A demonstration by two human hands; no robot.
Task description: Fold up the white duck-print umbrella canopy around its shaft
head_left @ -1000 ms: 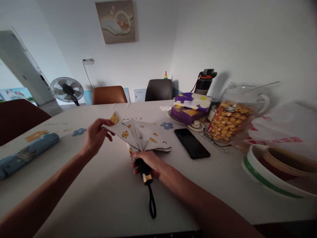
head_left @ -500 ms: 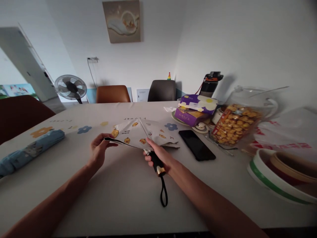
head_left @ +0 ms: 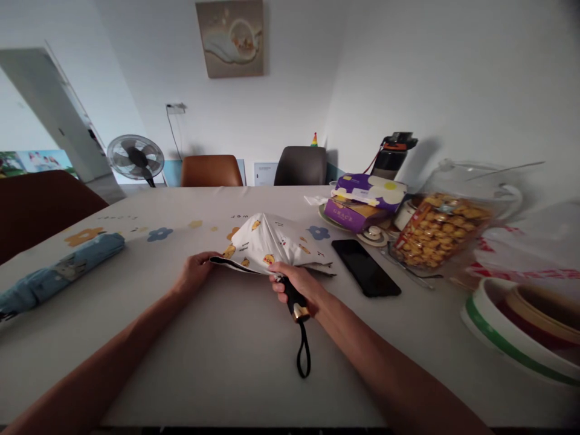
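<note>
A white folding umbrella (head_left: 285,238) with yellow cartoon prints lies partly collapsed over the table, its canopy loose and bunched. My right hand (head_left: 296,284) is wrapped round its black handle, the thumb against the canopy's lower edge. A black wrist loop (head_left: 303,356) dangles from the handle's gold-coloured end. At the canopy's left edge, where the dark underside shows, my left hand (head_left: 199,272) has its fingers closed on the fabric. Part of those fingers is hidden behind the cloth. A second umbrella (head_left: 67,269), blue and folded up, rests on the table at the left.
Right of the white umbrella lies a black phone (head_left: 366,267). Beyond it are purple boxes (head_left: 351,212), a dark bottle (head_left: 390,158), a clear jug of snacks (head_left: 441,232), a plastic bag (head_left: 534,248) and stacked bowls (head_left: 487,320). Chairs (head_left: 212,171) stand past the table's far edge.
The canopy's middle has risen into a fuller peak, and its left edge is drawn in nearer the handle with my left hand. My right hand keeps its hold. The view has shifted slightly left.
</note>
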